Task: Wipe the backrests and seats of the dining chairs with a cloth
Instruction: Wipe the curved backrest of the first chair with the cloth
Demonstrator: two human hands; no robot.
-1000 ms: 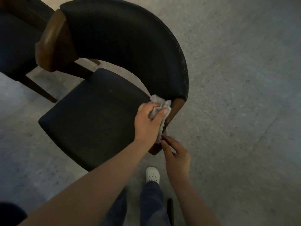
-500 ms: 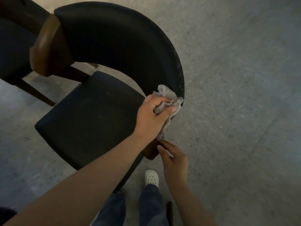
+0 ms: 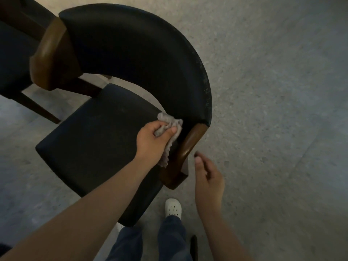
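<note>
Left hand clutches the cloth, the curved backrest sweeping toward eleven o'clock; right hand hangs open, empty.

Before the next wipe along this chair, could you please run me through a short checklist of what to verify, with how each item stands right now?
1. Crumpled grey cloth gripped in the left hand: ok.
2. Cloth in contact with the curved black padded backrest at its lower near end: ok, by the look of it.
3. Right hand free, holding nothing, off the brown wooden armrest: ok.
4. Pale specks along the backrest's outer edge cleaned: not ok, they show.
5. Black padded seat bare of objects: ok.
6. Seat already wiped: cannot tell.
</note>
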